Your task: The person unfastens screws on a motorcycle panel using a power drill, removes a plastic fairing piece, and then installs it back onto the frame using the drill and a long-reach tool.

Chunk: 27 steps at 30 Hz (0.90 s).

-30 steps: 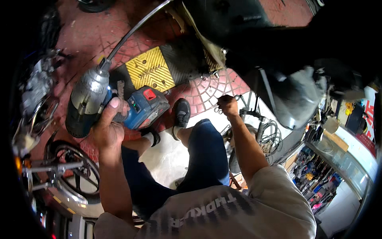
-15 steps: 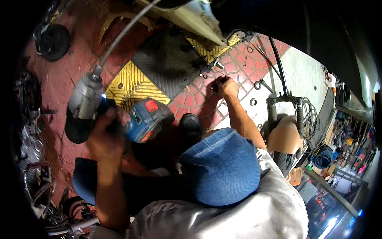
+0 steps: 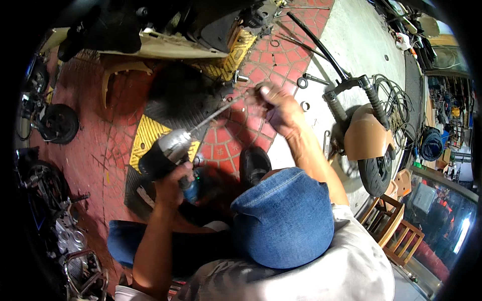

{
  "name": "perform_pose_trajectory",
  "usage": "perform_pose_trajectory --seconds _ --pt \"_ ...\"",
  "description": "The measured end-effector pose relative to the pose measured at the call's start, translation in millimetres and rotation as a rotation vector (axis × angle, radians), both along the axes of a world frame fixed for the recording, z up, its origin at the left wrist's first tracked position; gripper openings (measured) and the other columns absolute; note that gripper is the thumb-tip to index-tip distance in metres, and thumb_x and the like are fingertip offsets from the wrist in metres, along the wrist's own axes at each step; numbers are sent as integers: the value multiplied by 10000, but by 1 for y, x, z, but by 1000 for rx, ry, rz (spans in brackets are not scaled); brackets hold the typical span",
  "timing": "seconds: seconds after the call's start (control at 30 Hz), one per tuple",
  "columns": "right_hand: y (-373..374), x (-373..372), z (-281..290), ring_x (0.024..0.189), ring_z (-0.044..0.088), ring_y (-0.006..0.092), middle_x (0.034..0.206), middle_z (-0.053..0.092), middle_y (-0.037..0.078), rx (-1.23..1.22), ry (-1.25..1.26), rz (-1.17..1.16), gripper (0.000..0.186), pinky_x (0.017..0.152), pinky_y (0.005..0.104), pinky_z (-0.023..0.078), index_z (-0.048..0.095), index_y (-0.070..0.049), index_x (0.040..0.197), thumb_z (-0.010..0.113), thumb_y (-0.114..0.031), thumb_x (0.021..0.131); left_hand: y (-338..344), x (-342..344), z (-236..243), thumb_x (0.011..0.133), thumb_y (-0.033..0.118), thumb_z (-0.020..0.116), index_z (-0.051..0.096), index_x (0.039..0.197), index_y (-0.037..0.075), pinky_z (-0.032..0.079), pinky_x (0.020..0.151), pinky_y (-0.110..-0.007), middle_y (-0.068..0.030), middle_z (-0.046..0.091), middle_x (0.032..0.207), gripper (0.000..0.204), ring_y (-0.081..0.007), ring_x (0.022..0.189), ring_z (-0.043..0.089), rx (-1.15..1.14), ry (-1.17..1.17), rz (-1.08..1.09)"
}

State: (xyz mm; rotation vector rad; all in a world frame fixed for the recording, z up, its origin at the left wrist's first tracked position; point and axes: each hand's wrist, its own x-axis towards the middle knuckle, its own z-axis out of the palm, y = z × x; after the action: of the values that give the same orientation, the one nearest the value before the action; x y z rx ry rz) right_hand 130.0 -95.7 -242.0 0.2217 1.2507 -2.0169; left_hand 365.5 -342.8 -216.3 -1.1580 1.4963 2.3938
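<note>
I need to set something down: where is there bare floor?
Pale floor between the fork and the dark mat looks mostly bare; so does red floor between the upper left wheel and yellow ramp. It is crowded off the tip of the driver, around a bolt and black ring, and beside the fork, where cables loop.

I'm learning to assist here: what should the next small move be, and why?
Perhaps steady the long rod with the right hand: it points toward that partly blurred hand, contact unclear, while the left hand grips the power tool.
</note>
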Motion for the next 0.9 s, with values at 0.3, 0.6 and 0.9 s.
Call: perform_pose_trajectory --seconds 0.3,0.6,0.9 --pt "-33 19 9 901 718 235 1060 723 132 -291 -182 -237 213 771 358 620 655 -30 1088 668 -231 1017 -2 -22 -5 852 32 658 639 1019 40 469 601 -313 -36 602 765 168 -164 638 564 26 124 15" --pt "-48 15 -8 813 671 199 963 697 91 -301 -206 -270 206 732 352 609 645 -41 1078 655 -241 1030 -6 -21 0 845 35 669 643 1036 48 468 613 -306 -28 602 764 194 -152 644 559 27 99 21" --pt "-53 15 -13 778 630 187 914 669 59 -231 -168 -322 187 685 333 550 643 -60 1078 671 -236 1021 -5 -21 -3 842 -4 677 652 1061 51 466 624 -294 -12 619 812 227 -133 663 566 17 106 40"
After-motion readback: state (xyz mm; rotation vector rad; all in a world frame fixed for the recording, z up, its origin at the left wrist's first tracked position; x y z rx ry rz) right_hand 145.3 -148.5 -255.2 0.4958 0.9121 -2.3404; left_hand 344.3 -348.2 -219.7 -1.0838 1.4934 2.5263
